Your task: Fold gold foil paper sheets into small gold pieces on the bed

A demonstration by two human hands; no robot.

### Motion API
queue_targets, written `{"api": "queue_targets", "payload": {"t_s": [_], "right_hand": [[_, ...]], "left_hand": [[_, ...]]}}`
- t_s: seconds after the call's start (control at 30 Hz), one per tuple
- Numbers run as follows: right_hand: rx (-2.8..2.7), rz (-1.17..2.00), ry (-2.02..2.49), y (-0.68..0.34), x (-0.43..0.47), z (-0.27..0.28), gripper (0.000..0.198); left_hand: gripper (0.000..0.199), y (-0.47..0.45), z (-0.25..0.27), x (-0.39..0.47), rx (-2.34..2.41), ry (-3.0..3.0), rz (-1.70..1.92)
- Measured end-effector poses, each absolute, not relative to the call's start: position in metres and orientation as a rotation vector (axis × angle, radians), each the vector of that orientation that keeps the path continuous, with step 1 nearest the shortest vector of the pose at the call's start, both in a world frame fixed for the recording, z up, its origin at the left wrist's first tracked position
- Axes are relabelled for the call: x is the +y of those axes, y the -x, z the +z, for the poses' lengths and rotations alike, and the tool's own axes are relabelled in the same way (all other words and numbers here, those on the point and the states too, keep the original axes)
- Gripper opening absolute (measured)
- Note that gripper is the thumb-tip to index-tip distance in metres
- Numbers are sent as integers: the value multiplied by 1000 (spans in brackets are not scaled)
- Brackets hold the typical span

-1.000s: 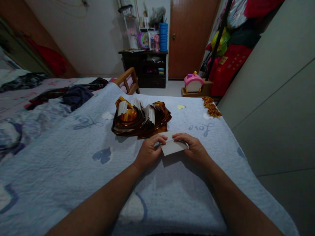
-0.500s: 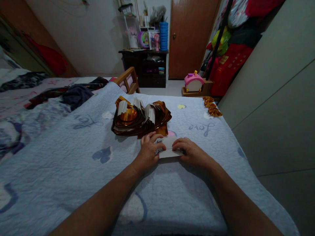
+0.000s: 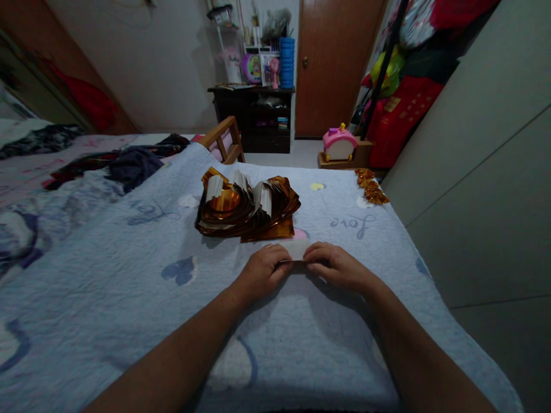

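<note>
Between my two hands lies a sheet of pale paper (image 3: 297,249), its near edge folded up so that a thin dark line shows. My left hand (image 3: 267,265) pinches the left end of that fold, and my right hand (image 3: 333,263) pinches the right end, thumbs on the near side. Just beyond my left hand rests a thick stack of gold foil paper (image 3: 224,215), curled over itself, with pale backs showing among shiny gold faces. Several folded gold foil pieces (image 3: 371,186) sit at the far right corner of the bed.
A light blue quilt (image 3: 129,298) with hearts and lettering covers the bed. Crumpled dark clothes (image 3: 135,166) lie at the left. Past the far edge stand a wooden chair (image 3: 226,140), a dark cabinet (image 3: 253,120) and a pink toy (image 3: 340,143). A pale wardrobe (image 3: 486,172) borders the right side.
The near part of the paper has been folded up and away from me. My left hand's fingers have drawn in from spread to a pinch on the fold.
</note>
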State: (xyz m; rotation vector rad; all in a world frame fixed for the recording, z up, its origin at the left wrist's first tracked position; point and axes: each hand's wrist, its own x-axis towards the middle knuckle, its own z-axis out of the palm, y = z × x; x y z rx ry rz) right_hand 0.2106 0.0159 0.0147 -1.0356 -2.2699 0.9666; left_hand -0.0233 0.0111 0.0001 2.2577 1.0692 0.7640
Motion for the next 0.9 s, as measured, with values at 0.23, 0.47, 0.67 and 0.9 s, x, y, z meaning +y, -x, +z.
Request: {"api": "queue_targets", "payload": {"t_s": [0.23,0.47,0.67,0.9], "right_hand": [[-1995,1076,1291,-207,20,5,21],[-1879,884,1479,-197,19,-2,12],[-1860,857,1520,-192,18,-4,8],[-1829,783,1510,-188,17,-9,23]], "left_hand": [[20,20,-1,11,1139,-2225,782],[7,18,1,9,1282,-2160,772],[11,17,-1,8,1354,-2047,816],[13,13,-10,10,1294,-2209,823]]}}
